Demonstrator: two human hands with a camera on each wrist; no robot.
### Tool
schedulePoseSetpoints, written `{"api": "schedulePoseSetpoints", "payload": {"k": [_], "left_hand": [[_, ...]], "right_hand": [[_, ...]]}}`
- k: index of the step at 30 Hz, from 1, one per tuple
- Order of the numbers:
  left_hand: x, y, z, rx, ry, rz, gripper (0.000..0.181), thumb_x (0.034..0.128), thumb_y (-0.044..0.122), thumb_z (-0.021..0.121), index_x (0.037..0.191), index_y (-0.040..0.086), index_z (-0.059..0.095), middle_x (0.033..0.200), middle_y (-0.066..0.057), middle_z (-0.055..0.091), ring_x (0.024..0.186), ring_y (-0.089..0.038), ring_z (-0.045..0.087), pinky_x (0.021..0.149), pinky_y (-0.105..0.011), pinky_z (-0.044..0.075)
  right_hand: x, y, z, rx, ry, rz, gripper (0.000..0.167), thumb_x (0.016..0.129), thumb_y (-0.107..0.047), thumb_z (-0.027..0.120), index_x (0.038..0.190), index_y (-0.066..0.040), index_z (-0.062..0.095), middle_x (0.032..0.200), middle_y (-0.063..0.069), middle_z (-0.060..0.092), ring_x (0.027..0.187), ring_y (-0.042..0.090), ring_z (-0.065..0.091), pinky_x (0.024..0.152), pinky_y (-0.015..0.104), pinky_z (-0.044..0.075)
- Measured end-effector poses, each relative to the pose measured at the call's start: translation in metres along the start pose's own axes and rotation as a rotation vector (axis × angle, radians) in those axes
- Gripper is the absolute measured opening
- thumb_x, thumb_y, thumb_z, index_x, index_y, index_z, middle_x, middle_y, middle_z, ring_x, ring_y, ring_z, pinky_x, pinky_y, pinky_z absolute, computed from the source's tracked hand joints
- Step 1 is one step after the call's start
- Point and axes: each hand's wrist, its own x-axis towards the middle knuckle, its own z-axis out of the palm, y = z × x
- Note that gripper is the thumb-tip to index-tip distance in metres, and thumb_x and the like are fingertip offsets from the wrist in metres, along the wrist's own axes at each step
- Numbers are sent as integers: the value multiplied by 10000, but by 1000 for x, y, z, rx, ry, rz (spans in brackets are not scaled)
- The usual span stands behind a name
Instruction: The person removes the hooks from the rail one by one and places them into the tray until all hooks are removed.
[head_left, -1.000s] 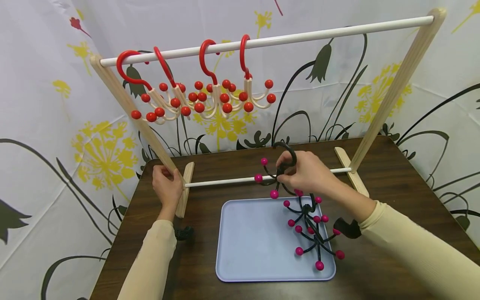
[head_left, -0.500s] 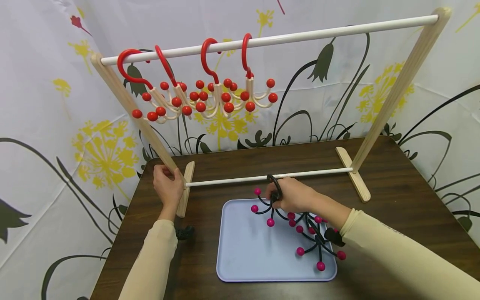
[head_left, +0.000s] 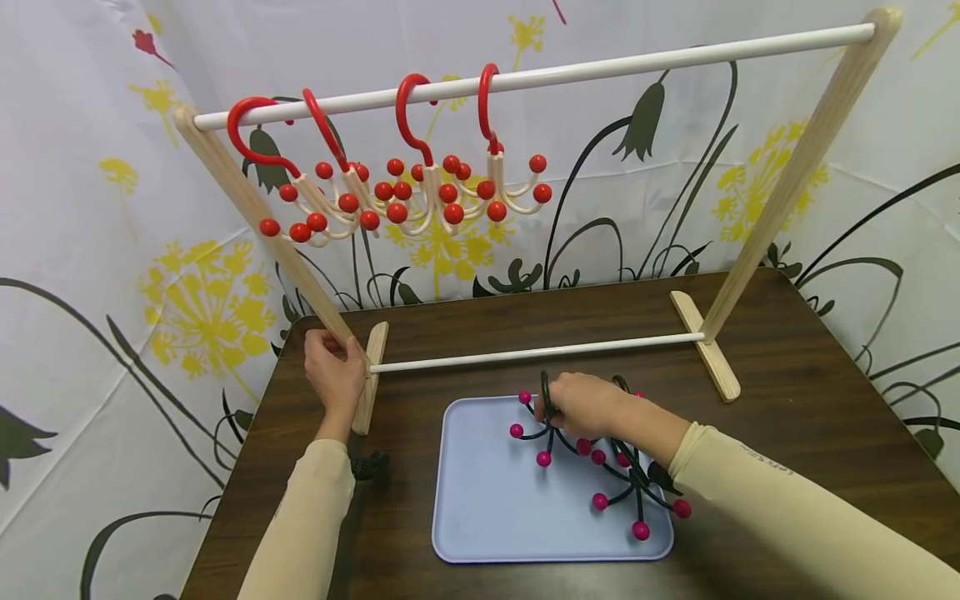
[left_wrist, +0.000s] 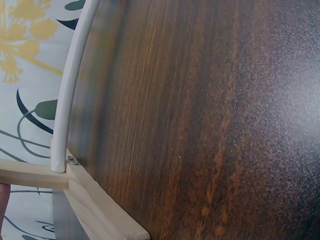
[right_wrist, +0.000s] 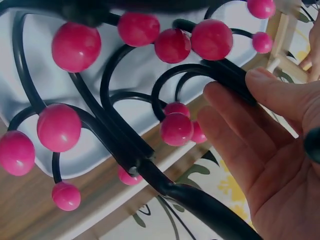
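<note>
My right hand (head_left: pixel 588 406) pinches the stem of a black hanger (head_left: pixel 552 423) with pink balls, low over the back of the blue tray (head_left: pixel 517 517). In the right wrist view, thumb and fingers of the hand (right_wrist: pixel 270 130) hold its dark stem (right_wrist: pixel 232 82). Other black hangers (head_left: pixel 636 477) lie in the tray's right part, partly hidden by my forearm. My left hand (head_left: pixel 335 375) grips the lower end of the rack's left wooden post (head_left: pixel 318 296); the left wrist view has only a sliver of it, beside the post (left_wrist: pixel 32 176).
Several red-hooked hangers (head_left: pixel 431 179) with red balls hang on the left half of the rack's top white rod (head_left: pixel 637 65). The lower rod (head_left: pixel 480 359) runs behind the tray. A wooden foot (head_left: pixel 707 348) stands at the right on the dark table (head_left: pixel 810 417).
My right hand has brought the black hanger down from near the lower rod to the tray. My left hand has stayed on the post.
</note>
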Motion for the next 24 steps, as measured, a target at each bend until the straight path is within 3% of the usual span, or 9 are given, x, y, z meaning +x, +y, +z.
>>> {"api": "schedulePoseSetpoints", "payload": {"k": [6,17,24], "left_hand": [[0,2,-2,7,-2,-6,232,866,93,684,1010,-7,531,939,-173,554,855,-316,572,740,-408,435],[1,2,-1,-5,8,0,227,865,84,680,1004,-12,528,932,-175,547,847,-319,562,746,-419,423],[0,1,-1,-13,8,-10,225,862,82,684,997,-12,530,928,-178,545,848,-324,557,757,-423,416]], "right_hand": [[-1,2,2,-93,1,-34,107,896,-71,691,966,-112,760,828,-13,687,756,124,619,734,324,536],[-11,0,-16,-5,-124,70,233,914,-46,652,1140,-60,709,935,50,687,757,153,571,738,365,518],[-22,-2,-35,-35,-166,88,303,897,-39,673,1200,-30,677,1136,127,670,1022,248,626,871,424,521]]}}
